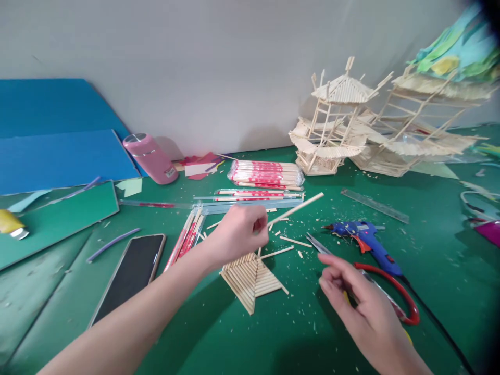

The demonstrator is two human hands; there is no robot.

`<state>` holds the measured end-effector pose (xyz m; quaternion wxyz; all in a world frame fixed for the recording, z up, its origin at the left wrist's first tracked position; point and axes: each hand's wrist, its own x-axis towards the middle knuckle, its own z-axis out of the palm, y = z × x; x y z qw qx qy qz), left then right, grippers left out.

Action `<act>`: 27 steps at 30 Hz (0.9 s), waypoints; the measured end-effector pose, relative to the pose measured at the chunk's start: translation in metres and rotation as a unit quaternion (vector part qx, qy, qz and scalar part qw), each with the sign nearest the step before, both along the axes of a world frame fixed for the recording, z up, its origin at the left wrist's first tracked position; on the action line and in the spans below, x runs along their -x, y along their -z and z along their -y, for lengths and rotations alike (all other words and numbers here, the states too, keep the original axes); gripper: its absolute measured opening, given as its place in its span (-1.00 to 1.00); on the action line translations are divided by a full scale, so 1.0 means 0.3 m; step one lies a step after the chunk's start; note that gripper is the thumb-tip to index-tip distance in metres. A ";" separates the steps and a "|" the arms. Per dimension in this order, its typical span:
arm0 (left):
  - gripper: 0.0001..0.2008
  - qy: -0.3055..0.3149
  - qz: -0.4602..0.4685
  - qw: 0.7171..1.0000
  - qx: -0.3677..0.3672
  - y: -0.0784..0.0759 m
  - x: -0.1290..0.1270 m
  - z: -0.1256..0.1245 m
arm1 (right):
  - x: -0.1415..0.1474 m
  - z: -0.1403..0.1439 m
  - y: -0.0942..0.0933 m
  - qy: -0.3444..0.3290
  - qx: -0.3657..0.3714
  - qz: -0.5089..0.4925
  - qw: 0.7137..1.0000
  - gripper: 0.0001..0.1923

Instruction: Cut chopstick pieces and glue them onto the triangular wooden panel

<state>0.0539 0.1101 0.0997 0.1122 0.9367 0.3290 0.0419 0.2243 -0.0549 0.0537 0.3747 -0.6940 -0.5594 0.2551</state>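
My left hand (246, 234) is closed around one end of a light wooden chopstick (299, 208), which points up to the right. Below that hand lies a small roof-like piece (252, 284) made of chopstick lengths glued side by side, with a few ends sticking out. My right hand (357, 302) is over the red-handled scissors (408, 291), its index finger stretched out and its fingers apart. The scissors' blades point up to the left; their middle is hidden behind the hand. A blue glue gun (369, 237) rests just beyond them.
Wrapped chopsticks (265, 173) lie in packs near the wall, with cut bits around. A chopstick pavilion model (332, 125) stands back right, near a ruler (375, 205). At left are a phone (130, 273), a pink bottle (152, 159) and a blue board (62, 159).
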 end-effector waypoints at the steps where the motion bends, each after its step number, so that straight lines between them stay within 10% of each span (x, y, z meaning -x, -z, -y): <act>1: -0.88 0.004 0.006 1.000 0.020 -0.009 0.032 0.045 | 0.006 -0.001 -0.004 0.014 0.001 -0.034 0.999 -0.66; 12: -0.84 -0.084 0.065 0.972 0.208 0.095 0.246 0.385 | 0.106 0.024 0.028 -0.040 -0.018 -0.124 0.991 -0.90; 27: -0.72 -0.073 0.112 0.988 0.083 0.134 0.221 0.384 | 0.125 0.051 0.087 0.006 0.030 -0.183 0.983 -0.80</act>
